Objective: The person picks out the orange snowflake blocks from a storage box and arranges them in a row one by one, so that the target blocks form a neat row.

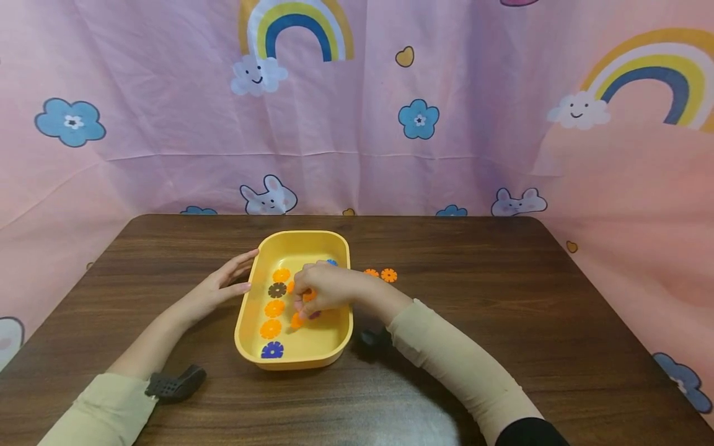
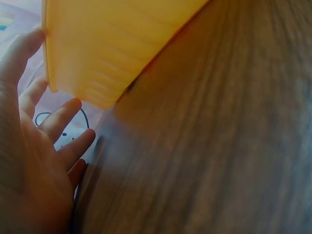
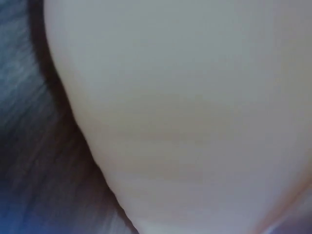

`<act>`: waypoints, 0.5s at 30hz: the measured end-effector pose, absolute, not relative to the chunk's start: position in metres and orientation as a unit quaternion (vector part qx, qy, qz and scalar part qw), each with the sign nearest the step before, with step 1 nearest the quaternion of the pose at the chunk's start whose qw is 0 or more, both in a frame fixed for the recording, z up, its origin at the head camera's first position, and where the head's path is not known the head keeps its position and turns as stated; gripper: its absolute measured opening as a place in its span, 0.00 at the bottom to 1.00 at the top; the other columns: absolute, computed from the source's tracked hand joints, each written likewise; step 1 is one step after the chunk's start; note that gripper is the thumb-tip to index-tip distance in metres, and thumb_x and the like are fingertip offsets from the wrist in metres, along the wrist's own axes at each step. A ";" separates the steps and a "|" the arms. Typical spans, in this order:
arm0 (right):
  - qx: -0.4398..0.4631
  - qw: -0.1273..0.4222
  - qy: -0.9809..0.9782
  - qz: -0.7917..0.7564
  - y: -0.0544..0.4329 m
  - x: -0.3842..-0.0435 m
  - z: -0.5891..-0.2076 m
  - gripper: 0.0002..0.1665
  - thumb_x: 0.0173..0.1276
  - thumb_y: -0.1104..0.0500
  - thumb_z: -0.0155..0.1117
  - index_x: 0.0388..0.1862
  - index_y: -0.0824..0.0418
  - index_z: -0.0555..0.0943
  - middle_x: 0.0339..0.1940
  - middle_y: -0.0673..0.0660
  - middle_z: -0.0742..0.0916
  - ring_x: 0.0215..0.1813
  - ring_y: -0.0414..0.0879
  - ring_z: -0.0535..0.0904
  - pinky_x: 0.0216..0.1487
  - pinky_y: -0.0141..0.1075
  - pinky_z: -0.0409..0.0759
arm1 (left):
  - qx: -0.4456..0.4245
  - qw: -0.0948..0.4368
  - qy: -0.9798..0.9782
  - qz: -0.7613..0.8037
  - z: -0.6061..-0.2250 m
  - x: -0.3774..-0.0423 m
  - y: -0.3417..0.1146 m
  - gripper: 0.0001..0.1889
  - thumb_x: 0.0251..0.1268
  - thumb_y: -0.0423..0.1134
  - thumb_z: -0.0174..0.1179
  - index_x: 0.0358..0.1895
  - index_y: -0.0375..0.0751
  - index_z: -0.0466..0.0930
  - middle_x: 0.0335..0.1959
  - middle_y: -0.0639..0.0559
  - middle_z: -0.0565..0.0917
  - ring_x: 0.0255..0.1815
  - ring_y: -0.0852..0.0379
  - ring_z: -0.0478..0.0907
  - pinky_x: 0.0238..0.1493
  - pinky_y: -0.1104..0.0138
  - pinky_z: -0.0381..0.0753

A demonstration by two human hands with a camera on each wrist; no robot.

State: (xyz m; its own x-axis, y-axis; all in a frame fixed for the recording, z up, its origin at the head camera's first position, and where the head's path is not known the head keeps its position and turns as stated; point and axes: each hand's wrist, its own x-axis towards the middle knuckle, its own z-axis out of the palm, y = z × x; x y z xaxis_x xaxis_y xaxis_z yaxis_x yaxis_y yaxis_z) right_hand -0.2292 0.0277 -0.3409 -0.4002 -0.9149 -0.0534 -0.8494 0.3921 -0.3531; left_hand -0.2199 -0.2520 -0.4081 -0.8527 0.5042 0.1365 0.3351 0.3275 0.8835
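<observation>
A yellow plastic tub (image 1: pixel 329 358) holds several notched, flower-like plastic discs. Down its left side lie orange discs (image 1: pixel 271 329), a brown disc (image 1: pixel 277 290) and a dark blue disc (image 1: pixel 272 350). My left hand (image 1: pixel 214 291) touches the tub's left rim with extended fingers; in the left wrist view the hand (image 2: pixel 44 151) is spread beside the tub wall (image 2: pixel 112 44). Inside the tub my right hand (image 1: pixel 323 286) has curled fingers and pinches an orange disc (image 1: pixel 297 320), partly covered by the fingertips. A purple disc (image 1: pixel 315 314) lies partly hidden under that hand. Blurred skin fills most of the right wrist view.
Two orange discs (image 1: pixel 388 275) lie on the brown wood table (image 1: pixel 502 322) right of the tub, one partly behind the right forearm. A blue disc (image 1: pixel 331 262) shows near the tub's far right. A patterned pink cloth (image 1: pixel 357 111) hangs behind the table.
</observation>
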 end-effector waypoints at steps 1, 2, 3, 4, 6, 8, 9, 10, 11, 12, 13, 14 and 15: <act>-0.530 0.112 0.828 -0.143 0.029 -0.228 -0.340 0.08 0.58 0.50 0.73 0.26 0.49 0.82 0.29 0.44 0.80 0.38 0.36 0.70 0.43 0.29 0.62 | 0.259 0.082 0.809 0.520 -0.408 -0.220 -0.252 0.33 0.73 0.36 0.50 0.76 0.42 0.48 0.74 0.35 0.52 0.71 0.34 0.51 0.61 0.41 0.59; -0.526 0.102 0.831 -0.151 0.032 -0.227 -0.339 0.08 0.58 0.50 0.73 0.26 0.49 0.82 0.29 0.45 0.81 0.39 0.37 0.70 0.44 0.30 0.61 | 0.260 0.082 0.810 0.520 -0.408 -0.220 -0.252 0.33 0.73 0.36 0.50 0.76 0.42 0.48 0.74 0.35 0.52 0.71 0.34 0.51 0.61 0.41 0.59; -0.522 0.094 0.832 -0.163 0.034 -0.225 -0.338 0.08 0.58 0.50 0.73 0.27 0.50 0.82 0.30 0.47 0.81 0.40 0.38 0.70 0.45 0.31 0.61 | 0.260 0.081 0.810 0.520 -0.408 -0.220 -0.252 0.33 0.73 0.36 0.50 0.76 0.42 0.48 0.74 0.35 0.52 0.71 0.34 0.51 0.61 0.41 0.59; -0.519 0.084 0.832 -0.176 0.036 -0.224 -0.338 0.08 0.58 0.51 0.73 0.27 0.50 0.82 0.31 0.50 0.82 0.40 0.38 0.70 0.46 0.31 0.61 | 0.260 0.081 0.810 0.520 -0.409 -0.220 -0.252 0.33 0.73 0.36 0.50 0.76 0.42 0.48 0.74 0.35 0.52 0.71 0.33 0.51 0.61 0.40 0.59; -0.514 0.067 0.830 -0.204 0.042 -0.222 -0.336 0.08 0.58 0.52 0.73 0.29 0.51 0.82 0.31 0.52 0.82 0.40 0.39 0.70 0.47 0.32 0.62 | 0.260 0.080 0.811 0.518 -0.409 -0.220 -0.252 0.33 0.73 0.36 0.51 0.76 0.42 0.48 0.74 0.34 0.52 0.71 0.33 0.51 0.60 0.40 0.59; -0.513 0.052 0.826 -0.229 0.048 -0.220 -0.334 0.07 0.58 0.53 0.73 0.30 0.53 0.82 0.31 0.52 0.82 0.40 0.39 0.70 0.49 0.32 0.62 | 0.260 0.081 0.813 0.515 -0.410 -0.220 -0.252 0.33 0.73 0.36 0.51 0.76 0.42 0.48 0.74 0.34 0.52 0.71 0.33 0.51 0.60 0.40 0.60; -0.511 0.043 0.824 -0.240 0.051 -0.219 -0.333 0.07 0.58 0.54 0.73 0.30 0.53 0.83 0.31 0.52 0.82 0.40 0.39 0.69 0.49 0.32 0.62 | 0.260 0.081 0.813 0.514 -0.410 -0.220 -0.252 0.33 0.73 0.36 0.50 0.76 0.42 0.48 0.74 0.34 0.52 0.71 0.33 0.51 0.60 0.41 0.60; -0.510 0.034 0.821 -0.253 0.054 -0.219 -0.332 0.07 0.58 0.55 0.73 0.30 0.54 0.83 0.31 0.52 0.82 0.40 0.39 0.69 0.48 0.32 0.63 | 0.261 0.080 0.813 0.514 -0.410 -0.220 -0.252 0.33 0.73 0.36 0.50 0.76 0.42 0.48 0.74 0.35 0.53 0.71 0.33 0.51 0.60 0.41 0.60; -0.509 0.025 0.819 -0.262 0.057 -0.218 -0.331 0.06 0.59 0.56 0.73 0.30 0.54 0.83 0.31 0.51 0.81 0.40 0.40 0.68 0.48 0.31 0.64 | 0.261 0.080 0.813 0.514 -0.410 -0.220 -0.252 0.33 0.73 0.36 0.50 0.76 0.43 0.48 0.74 0.35 0.53 0.71 0.34 0.51 0.60 0.42 0.60; -0.507 0.015 0.817 -0.274 0.060 -0.218 -0.331 0.06 0.59 0.56 0.73 0.30 0.55 0.83 0.31 0.52 0.81 0.40 0.40 0.68 0.47 0.32 0.65 | 0.261 0.080 0.813 0.514 -0.409 -0.220 -0.252 0.33 0.73 0.36 0.50 0.76 0.44 0.47 0.74 0.35 0.53 0.71 0.34 0.51 0.60 0.42 0.60; -0.505 0.003 0.816 -0.283 0.063 -0.218 -0.331 0.06 0.59 0.57 0.73 0.30 0.56 0.83 0.30 0.52 0.81 0.40 0.40 0.68 0.46 0.31 0.66 | 0.262 0.079 0.813 0.514 -0.409 -0.220 -0.252 0.33 0.73 0.36 0.50 0.76 0.44 0.47 0.74 0.35 0.53 0.71 0.35 0.51 0.60 0.42 0.60; -0.502 -0.009 0.814 -0.292 0.066 -0.218 -0.331 0.06 0.58 0.58 0.73 0.29 0.56 0.83 0.30 0.51 0.80 0.39 0.40 0.68 0.45 0.32 0.66 | 0.262 0.079 0.813 0.515 -0.409 -0.220 -0.252 0.33 0.73 0.36 0.50 0.76 0.44 0.47 0.74 0.35 0.53 0.71 0.35 0.51 0.60 0.42 0.60; -0.499 -0.020 0.813 -0.301 0.069 -0.218 -0.331 0.06 0.58 0.59 0.73 0.29 0.57 0.83 0.29 0.52 0.80 0.38 0.40 0.68 0.44 0.32 0.66 | 0.262 0.079 0.813 0.515 -0.409 -0.220 -0.252 0.33 0.73 0.36 0.50 0.76 0.44 0.47 0.74 0.35 0.53 0.72 0.35 0.51 0.60 0.42 0.60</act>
